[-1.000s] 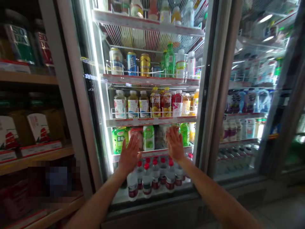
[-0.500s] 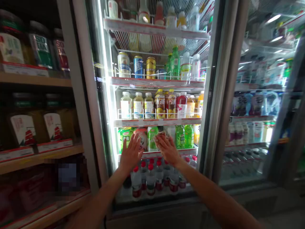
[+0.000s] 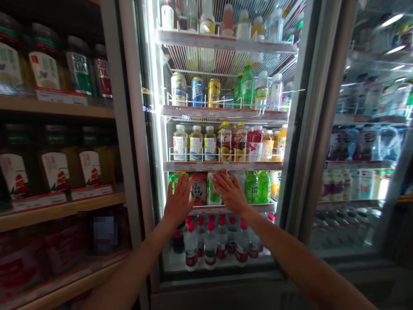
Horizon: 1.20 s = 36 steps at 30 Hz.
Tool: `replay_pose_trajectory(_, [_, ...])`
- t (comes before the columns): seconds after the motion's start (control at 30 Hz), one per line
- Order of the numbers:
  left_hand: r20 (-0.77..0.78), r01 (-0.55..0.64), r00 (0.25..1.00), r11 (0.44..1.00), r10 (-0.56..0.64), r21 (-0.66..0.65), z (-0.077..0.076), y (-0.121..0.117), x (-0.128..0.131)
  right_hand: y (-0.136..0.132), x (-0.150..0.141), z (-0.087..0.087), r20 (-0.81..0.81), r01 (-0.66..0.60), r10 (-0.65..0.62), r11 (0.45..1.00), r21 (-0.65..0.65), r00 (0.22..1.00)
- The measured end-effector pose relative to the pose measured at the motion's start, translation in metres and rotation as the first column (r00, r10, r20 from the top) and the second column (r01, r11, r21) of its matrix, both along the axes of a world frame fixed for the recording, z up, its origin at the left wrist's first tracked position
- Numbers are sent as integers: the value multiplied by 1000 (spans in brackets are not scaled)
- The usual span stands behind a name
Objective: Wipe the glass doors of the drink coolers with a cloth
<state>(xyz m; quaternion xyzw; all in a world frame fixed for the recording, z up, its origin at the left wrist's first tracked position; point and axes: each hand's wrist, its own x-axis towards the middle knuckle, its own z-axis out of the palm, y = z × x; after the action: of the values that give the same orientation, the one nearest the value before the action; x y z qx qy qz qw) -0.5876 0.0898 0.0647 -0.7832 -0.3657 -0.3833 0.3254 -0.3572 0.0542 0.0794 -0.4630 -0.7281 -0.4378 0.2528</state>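
My left hand (image 3: 178, 199) lies flat, fingers spread, on the glass of a drinks fridge door (image 3: 226, 142), over a green bottle (image 3: 174, 183) on the third shelf. My right hand (image 3: 229, 191) is also flat and open on the glass, just right of a red-labelled bottle (image 3: 198, 188) and over a pale green one (image 3: 213, 194). Neither hand holds anything. Red-capped water bottles (image 3: 209, 241) stand on the bottom shelf below my hands.
Wooden shelves (image 3: 61, 209) with dark jars and bottles stand to the left. A second glass fridge door (image 3: 364, 142) with drinks is on the right. Cans (image 3: 196, 91) and juice bottles (image 3: 226, 142) fill the upper fridge shelves.
My right hand has slid left across the glass toward my left hand. The view has shifted so the fridge sits further right in frame.
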Motion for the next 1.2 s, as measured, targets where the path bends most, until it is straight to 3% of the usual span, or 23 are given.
replay_pose_trajectory(0.13, [15, -19, 1000, 1000, 18, 3, 5, 2, 0, 9, -9, 33, -217, 119, -98, 989, 83, 971])
replay_pose_trajectory(0.2, [12, -32, 999, 999, 32, 2, 5, 2, -1, 8, -15, 25, -150, 74, -62, 995, 71, 987])
replay_pose_trajectory(0.3, [-6, -41, 999, 999, 41, -3, 4, 1, -6, 2, -20, -6, 98, -66, 68, 998, -23, 993])
replay_pose_trajectory(0.37, [-10, -41, 999, 999, 41, -3, 5, 2, -10, 2, -22, -10, 165, -102, 111, 993, -63, 980])
replay_pose_trajectory(0.5, [20, -40, 999, 999, 40, -13, 10, 4, -15, 13, -27, 35, -59, -2, 4, 999, 39, 998])
replay_pose_trajectory(0.57, [28, -42, 999, 999, 42, -19, 10, 6, -17, 18, -31, 50, -140, 39, -27, 995, 90, 990])
replay_pose_trajectory(0.77, [25, -94, 995, 996, 93, 8, 9, 10, -31, 13, -43, 13, 208, -151, 149, 988, -3, 967])
replay_pose_trajectory(0.83, [28, -106, 994, 994, 105, 21, 11, 12, -35, 16, -46, 22, 149, -129, 125, 992, 18, 981])
replay_pose_trajectory(0.93, [59, -110, 992, 994, 108, 21, 15, 14, -40, 24, -52, 52, -66, -40, 46, 995, 92, 997])
replay_pose_trajectory(1.0, [76, -104, 992, 995, 103, 7, 15, 14, -44, 29, -58, 59, -99, -35, 45, 995, 92, 994])
replay_pose_trajectory(1.13, [107, -70, 992, 997, 68, 16, 16, 8, -45, 31, -69, 35, 87, -169, 168, 986, 7, 982])
replay_pose_trajectory(1.2, [115, 0, 993, 999, -6, 53, 19, 4, -37, 33, -70, 27, 76, -200, 198, 980, 16, 977])
